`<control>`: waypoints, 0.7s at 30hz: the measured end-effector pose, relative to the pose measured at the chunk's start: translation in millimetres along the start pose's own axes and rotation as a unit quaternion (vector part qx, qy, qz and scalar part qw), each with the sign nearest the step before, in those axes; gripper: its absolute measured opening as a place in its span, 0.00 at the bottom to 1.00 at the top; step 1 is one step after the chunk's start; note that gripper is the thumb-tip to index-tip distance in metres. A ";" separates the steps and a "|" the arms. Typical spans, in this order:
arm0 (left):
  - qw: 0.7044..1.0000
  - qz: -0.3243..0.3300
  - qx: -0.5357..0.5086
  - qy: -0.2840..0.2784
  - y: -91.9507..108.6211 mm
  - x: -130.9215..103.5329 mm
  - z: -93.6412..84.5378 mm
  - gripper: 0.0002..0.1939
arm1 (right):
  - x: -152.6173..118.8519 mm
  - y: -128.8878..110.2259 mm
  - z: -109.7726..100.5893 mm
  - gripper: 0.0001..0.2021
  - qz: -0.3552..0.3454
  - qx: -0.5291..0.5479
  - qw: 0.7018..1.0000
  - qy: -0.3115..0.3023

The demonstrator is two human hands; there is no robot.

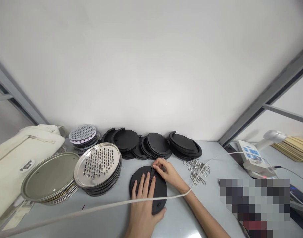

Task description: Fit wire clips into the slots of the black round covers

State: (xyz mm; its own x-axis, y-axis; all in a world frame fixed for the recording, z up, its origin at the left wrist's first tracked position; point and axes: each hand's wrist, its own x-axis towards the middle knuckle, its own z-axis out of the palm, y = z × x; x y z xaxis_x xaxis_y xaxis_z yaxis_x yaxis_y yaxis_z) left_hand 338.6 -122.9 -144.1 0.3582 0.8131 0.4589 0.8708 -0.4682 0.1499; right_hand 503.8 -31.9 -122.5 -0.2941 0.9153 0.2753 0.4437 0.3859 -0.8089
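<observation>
A round black plastic disc [159,190] lies on the table in front of me. My left hand [144,201] rests flat on it with fingers spread, the thumb at its lower right edge. At the disc's far edge, my right hand [166,172] is closed in a pinch on a small metal wire clip [153,168], mostly hidden by the fingers. To the right is a loose heap of wire clips [197,170]. Behind the disc, several black round covers [158,145] with raised rims lie overlapping along the wall.
Left of my hands are a stack of metal grater discs [99,165], a stack of greenish round plates [52,177] and a smaller grater pile [83,134]. A cream bag [22,158] lies far left. A white cable [111,205] crosses before me; a white device [252,155] stands right.
</observation>
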 end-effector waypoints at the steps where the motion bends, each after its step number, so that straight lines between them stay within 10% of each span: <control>1: 1.000 0.000 0.000 -0.001 0.0 0.1 0.0 0.42 | 0.1 0.2 -0.4 0.11 -0.004 -0.004 1.000 0.002; 21: 1.000 0.000 -0.004 -0.002 0.6 0.5 -1.7 0.42 | 1.6 8.0 13.7 0.10 0.012 0.018 0.998 0.061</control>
State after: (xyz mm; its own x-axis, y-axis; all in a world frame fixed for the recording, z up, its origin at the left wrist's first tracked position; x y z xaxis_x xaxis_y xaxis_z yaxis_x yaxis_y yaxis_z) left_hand 338.8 -123.4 -142.2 0.3595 0.8142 0.4559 0.8677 -0.4714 0.1577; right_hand 495.3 -29.0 -135.7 -0.1770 0.9321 0.3159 0.4179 0.3618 -0.8334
